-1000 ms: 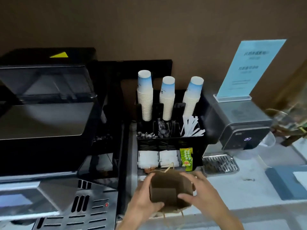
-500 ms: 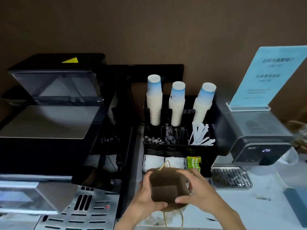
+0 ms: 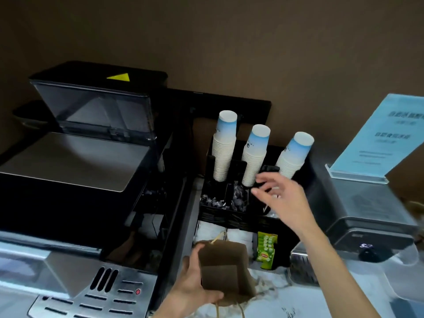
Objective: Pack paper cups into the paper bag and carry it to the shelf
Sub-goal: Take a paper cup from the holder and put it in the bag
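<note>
Coffee machine [image 3: 75, 203], blue sign [image 3: 376, 136] (blurred print), green tea box [image 3: 266, 250]

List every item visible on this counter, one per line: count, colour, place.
Stacks of upturned white-and-blue paper cups: three, in the black organiser's back row.
Black plastic organiser: one, counter centre.
Brown paper bag: one, near edge, held open.
Green tea packets: one bunch, right of bag.
White sachets: two piles, behind bag.
Black-and-silver coffee machine: one, left.
Grey water dispenser: one, right.
Light blue sign: one, atop dispenser.
Left hand: gripping bag.
Right hand: open, reaching toward cups.
</note>
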### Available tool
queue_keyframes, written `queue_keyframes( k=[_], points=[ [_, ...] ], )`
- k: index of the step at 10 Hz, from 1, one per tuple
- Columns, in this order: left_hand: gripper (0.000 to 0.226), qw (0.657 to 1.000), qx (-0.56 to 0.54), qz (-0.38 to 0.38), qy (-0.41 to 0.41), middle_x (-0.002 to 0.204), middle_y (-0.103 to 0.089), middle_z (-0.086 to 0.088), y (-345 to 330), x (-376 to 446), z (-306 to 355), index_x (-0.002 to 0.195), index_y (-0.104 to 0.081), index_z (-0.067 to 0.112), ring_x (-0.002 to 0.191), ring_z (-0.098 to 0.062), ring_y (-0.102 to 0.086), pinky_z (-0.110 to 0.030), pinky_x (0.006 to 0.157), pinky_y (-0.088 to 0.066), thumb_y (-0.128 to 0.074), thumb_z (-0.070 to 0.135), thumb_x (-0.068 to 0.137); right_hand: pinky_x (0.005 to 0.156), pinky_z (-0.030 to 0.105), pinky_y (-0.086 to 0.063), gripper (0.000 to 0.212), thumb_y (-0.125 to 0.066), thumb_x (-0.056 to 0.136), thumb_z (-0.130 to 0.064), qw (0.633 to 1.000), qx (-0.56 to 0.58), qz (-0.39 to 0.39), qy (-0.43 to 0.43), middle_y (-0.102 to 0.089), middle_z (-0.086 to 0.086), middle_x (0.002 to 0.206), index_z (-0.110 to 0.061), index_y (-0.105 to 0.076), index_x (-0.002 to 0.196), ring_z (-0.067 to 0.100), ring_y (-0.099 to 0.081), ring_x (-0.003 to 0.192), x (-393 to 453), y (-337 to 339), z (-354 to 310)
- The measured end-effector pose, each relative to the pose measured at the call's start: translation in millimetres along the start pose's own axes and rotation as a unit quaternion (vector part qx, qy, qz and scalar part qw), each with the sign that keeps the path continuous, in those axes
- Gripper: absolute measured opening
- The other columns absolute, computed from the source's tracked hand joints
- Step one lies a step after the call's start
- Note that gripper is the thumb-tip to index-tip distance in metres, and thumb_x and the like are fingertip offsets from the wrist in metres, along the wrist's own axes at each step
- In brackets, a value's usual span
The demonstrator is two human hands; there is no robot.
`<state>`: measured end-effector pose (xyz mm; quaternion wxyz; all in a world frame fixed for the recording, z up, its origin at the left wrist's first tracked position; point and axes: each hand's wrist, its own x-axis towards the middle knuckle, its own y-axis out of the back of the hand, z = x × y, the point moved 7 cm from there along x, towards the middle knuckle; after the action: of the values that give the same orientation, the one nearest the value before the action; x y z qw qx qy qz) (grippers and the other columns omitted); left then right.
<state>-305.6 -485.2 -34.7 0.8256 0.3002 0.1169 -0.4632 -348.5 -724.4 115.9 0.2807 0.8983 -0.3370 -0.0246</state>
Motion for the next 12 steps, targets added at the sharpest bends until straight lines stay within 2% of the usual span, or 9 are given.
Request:
queue_keyframes(
  k=[1, 2, 3, 4, 5, 8, 10, 11, 12],
  points=[
    [0.114, 1.0, 0.004, -0.002, 0.014, 0.143, -0.022, 0.001, 0, 4, -2, 0.147, -0.003, 0.039, 0.136, -0.023, -0.034, -0.042, 0.116, -0.03, -0.083, 0.024, 0.068, 0.08, 0.023, -0.056, 0.024, -0.077, 0.083, -0.023, 0.998, -0.017, 0.034, 0.05, -0.074, -0.008, 0.102, -0.021, -0.072, 0.107, 0.009, -0.068, 0.09, 58, 10, -37],
    [0.089, 0.999, -0.024, 0.022, 0.044, 0.15, -0.017, 0.0, -4, 5, 1, 0.148, -0.006, 0.041, 0.14, -0.023, -0.03, -0.037, 0.116, -0.027, -0.068, 0.034, 0.085, 0.083, 0.026, -0.054, 0.019, -0.075, 0.084, -0.025, 0.992, -0.054, 0.061, 0.092, -0.071, -0.009, 0.097, -0.023, -0.074, 0.103, 0.008, -0.067, 0.086, 110, 8, -67],
    [0.112, 0.998, 0.047, 0.003, 0.038, 0.151, -0.007, 0.004, -23, 12, -16, 0.148, 0.01, 0.039, 0.137, -0.017, -0.032, -0.022, 0.107, -0.034, -0.072, 0.046, 0.073, 0.083, 0.025, -0.044, 0.027, -0.077, 0.082, -0.032, 0.99, -0.091, 0.039, 0.1, -0.069, -0.002, 0.111, -0.021, -0.071, 0.106, 0.014, -0.063, 0.102, 157, -7, -79],
    [0.119, 0.996, 0.046, -0.039, 0.068, 0.152, 0.001, 0.0, -18, 19, -24, 0.148, 0.019, 0.036, 0.138, -0.026, -0.028, -0.029, 0.111, -0.033, -0.072, 0.049, 0.072, 0.085, 0.028, -0.04, 0.04, -0.08, 0.077, -0.039, 0.991, -0.114, -0.014, 0.074, -0.063, 0.004, 0.123, -0.016, -0.068, 0.108, 0.019, -0.057, 0.114, 189, -28, -74],
    [0.092, 0.989, -0.061, -0.044, 0.126, 0.157, 0.005, -0.011, -20, 24, -17, 0.15, 0.007, 0.036, 0.147, -0.034, -0.012, -0.044, 0.122, -0.016, -0.057, 0.055, 0.087, 0.081, 0.031, -0.041, 0.042, -0.08, 0.078, -0.041, 0.986, -0.15, -0.045, 0.062, -0.059, 0.01, 0.125, -0.013, -0.064, 0.104, 0.024, -0.055, 0.113, 208, -49, -67],
    [0.086, 0.992, 0.045, 0.095, 0.074, 0.134, -0.024, 0.014, -22, 25, -21, 0.12, -0.004, 0.075, 0.119, -0.014, -0.05, -0.029, 0.1, -0.041, -0.059, 0.073, 0.054, 0.081, 0.032, -0.038, 0.019, -0.069, 0.089, -0.03, 0.976, -0.187, -0.057, 0.098, -0.063, 0.011, 0.12, -0.018, -0.055, 0.089, 0.029, -0.054, 0.115, 216, -55, -75],
    [0.085, 0.984, 0.059, 0.132, 0.104, 0.113, -0.017, 0.021, -34, 42, -51, 0.115, 0.006, 0.083, 0.09, -0.008, -0.044, -0.025, 0.081, -0.036, -0.055, 0.056, 0.062, 0.083, 0.032, -0.037, 0.018, -0.071, 0.087, -0.031, 0.982, -0.16, -0.039, 0.089, -0.062, 0.008, 0.124, -0.019, -0.058, 0.088, 0.028, -0.052, 0.122, 218, -47, -80],
    [0.079, 0.982, 0.073, 0.134, 0.112, 0.104, -0.015, 0.022, -37, 45, -57, 0.115, 0.007, 0.084, 0.082, -0.007, -0.041, -0.024, 0.078, -0.039, -0.034, 0.062, 0.052, 0.083, 0.032, -0.036, 0.018, -0.072, 0.086, -0.034, 0.988, -0.136, -0.032, 0.071, -0.06, 0.009, 0.13, -0.02, -0.06, 0.088, 0.029, -0.05, 0.126, 221, -39, -84],
    [0.078, 0.984, 0.082, 0.117, 0.107, 0.099, -0.011, 0.025, -36, 42, -54, 0.113, 0.011, 0.084, 0.083, -0.005, -0.038, -0.023, 0.078, -0.034, -0.033, 0.065, 0.051, 0.082, 0.031, -0.036, 0.02, -0.072, 0.086, -0.034, 0.989, -0.125, -0.02, 0.071, -0.06, 0.008, 0.127, -0.02, -0.06, 0.093, 0.027, -0.052, 0.121, 222, -30, -89]
  ],
)
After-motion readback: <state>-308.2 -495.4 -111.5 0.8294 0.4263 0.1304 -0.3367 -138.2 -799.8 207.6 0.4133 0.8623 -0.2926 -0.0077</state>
